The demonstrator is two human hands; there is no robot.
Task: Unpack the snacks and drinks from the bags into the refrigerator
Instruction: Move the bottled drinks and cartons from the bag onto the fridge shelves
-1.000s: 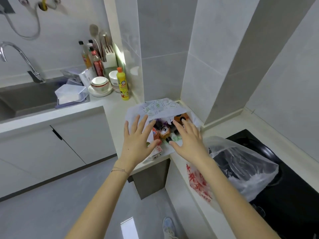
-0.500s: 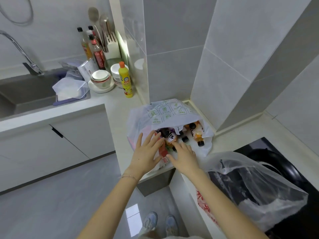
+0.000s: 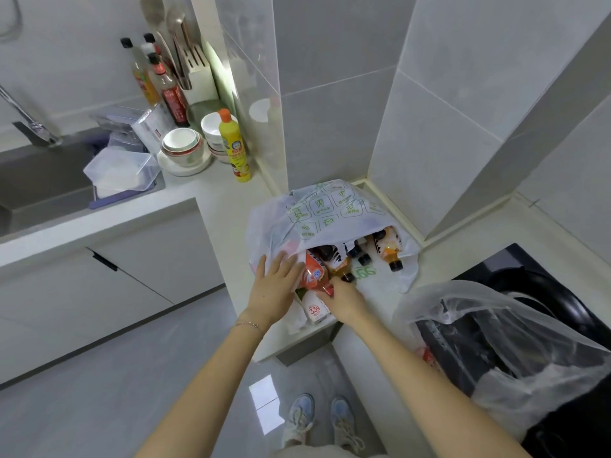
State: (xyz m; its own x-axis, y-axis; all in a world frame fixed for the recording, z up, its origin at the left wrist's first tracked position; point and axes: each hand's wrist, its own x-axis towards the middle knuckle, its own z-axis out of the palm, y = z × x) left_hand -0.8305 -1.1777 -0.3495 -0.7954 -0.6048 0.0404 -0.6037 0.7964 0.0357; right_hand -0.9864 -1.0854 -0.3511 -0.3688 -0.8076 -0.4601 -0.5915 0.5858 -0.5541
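Unpacking under way: left hand [image 3: 276,285], fingers flat, holds back the white bag [image 3: 317,213]; right hand [image 3: 344,297] grips a red bottle [image 3: 314,274], likely lifting it clear next.

One wide-angle view from the person's head looks steeply down and forward onto the corner of the white stone bench [image 3: 228,203], near enough that the left hand [image 3: 274,287] and right hand [image 3: 347,302] reach it, with pale sneakers [image 3: 302,416] directly below.

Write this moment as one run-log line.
stage: unpacking | left hand: flat on white bag | right hand: grips red bottle neck | orange bottles: lying in bag
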